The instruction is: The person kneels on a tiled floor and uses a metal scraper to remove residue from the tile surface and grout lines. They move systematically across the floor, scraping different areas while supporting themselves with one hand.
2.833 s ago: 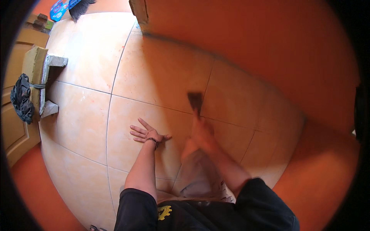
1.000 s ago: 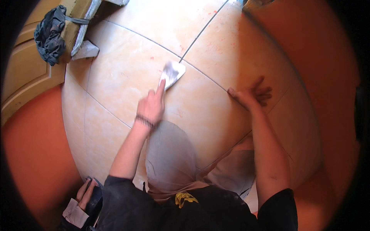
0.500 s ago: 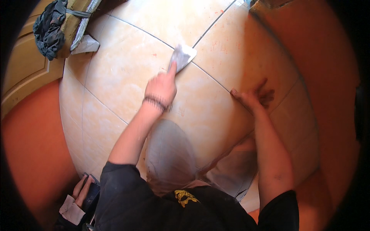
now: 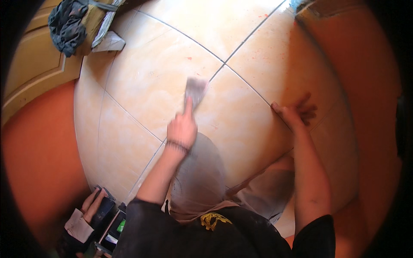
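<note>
My left hand is closed round a putty knife, index finger stretched along it; the handle is hidden in my grip. The wide grey blade lies over a beige tile, just left of a dark grout line, and is slightly blurred. Farther right, my right hand leans on the tiled floor with its fingers spread, thumb beside another grout line. It holds nothing.
A wooden panelled door stands at the far left, with a dark cloth bundled near it. Red walls rise on both sides. At the lower left are another person's bare legs and a dark tool holder. Small red specks dot the tiles.
My left hand has drawn the putty knife back toward me, away from the crossing of the grout lines. My right hand stays braced on the floor; the whole view has shifted slightly.
</note>
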`<state>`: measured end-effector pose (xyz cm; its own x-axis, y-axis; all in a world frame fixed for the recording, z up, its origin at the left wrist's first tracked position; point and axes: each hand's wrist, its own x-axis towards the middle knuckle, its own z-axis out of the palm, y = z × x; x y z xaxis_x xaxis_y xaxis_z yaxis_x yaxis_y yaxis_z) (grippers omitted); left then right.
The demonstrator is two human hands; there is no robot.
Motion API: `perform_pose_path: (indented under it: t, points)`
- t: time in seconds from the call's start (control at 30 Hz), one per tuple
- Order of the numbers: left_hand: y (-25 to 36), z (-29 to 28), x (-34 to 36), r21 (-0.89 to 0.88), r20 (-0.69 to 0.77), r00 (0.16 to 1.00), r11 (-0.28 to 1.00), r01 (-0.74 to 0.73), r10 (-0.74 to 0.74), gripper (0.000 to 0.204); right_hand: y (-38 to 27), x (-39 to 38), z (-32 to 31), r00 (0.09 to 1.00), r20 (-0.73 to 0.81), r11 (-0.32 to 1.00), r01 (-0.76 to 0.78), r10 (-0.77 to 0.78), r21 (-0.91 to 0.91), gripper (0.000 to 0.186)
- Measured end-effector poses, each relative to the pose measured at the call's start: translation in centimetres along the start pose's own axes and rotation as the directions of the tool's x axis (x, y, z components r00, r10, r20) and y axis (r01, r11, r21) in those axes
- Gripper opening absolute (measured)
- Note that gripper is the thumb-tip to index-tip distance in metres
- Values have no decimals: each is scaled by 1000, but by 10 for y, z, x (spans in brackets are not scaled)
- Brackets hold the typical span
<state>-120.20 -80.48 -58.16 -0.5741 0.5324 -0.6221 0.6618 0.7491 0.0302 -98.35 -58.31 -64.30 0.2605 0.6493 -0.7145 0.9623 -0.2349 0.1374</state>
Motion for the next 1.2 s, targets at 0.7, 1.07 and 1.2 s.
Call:
perform_pose_path:
  t: [0.7, 1.07, 1.2]
  points:
    - [-22, -55, 85, -150, -205, 970, 983, 104, -134, 51, -11, -9, 4, 1000, -5, 1000, 23, -23, 1, 136]
    - [-59, -44, 98, -123, -225, 971, 991, 54, -81, 52, -7, -2, 7, 999, -39, 1000, -4, 5, 18, 139]
    - [-49, -43, 81, -45, -87, 996, 999, 30, -34, 53, -2, -6, -7, 1000, -10, 1000, -26, 27, 15, 140]
